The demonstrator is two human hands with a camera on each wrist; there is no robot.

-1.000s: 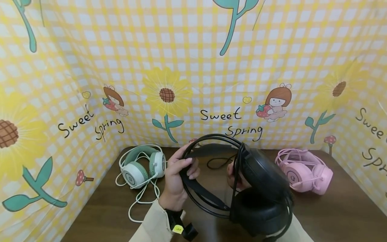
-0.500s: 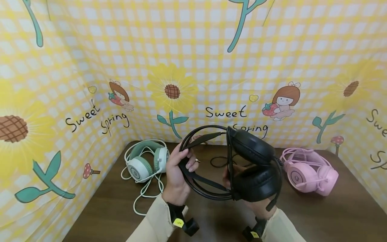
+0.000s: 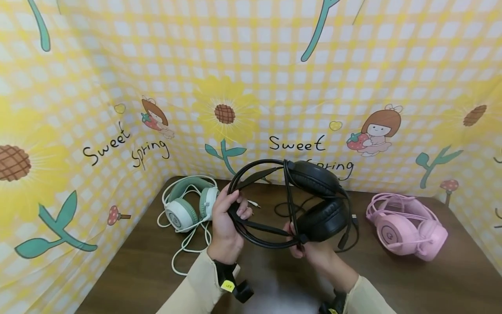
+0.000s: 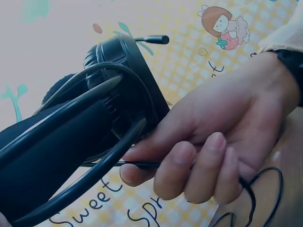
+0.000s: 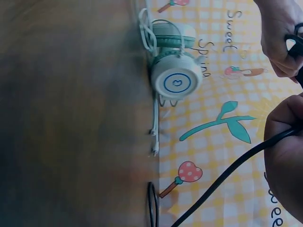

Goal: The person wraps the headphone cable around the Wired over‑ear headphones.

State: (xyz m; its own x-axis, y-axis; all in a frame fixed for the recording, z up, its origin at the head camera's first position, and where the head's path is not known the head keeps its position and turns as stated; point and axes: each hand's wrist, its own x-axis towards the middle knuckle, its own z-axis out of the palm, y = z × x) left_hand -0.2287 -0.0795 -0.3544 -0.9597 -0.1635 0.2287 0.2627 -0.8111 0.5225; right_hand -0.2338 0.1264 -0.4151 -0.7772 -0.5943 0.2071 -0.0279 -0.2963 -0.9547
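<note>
Left hand gripping headset, right pinching cable

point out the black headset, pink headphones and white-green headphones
Black headset [image 3: 324,221], head view, on the lower ear cushion.
Pink headphones [image 3: 402,232], head view, on the ear cup with round emblem.
White-green headphones [image 5: 177,82], right wrist view, on an ear cup's outer face.

Yellow-and-white checked cloth, printed with sunflowers, spotted mushrooms and "Sweet Spring" lettering, hangs on 3 sides, ahead of the hands and to their left and right; below them, a dark brown wood-look surface catches a pale glare.
</note>
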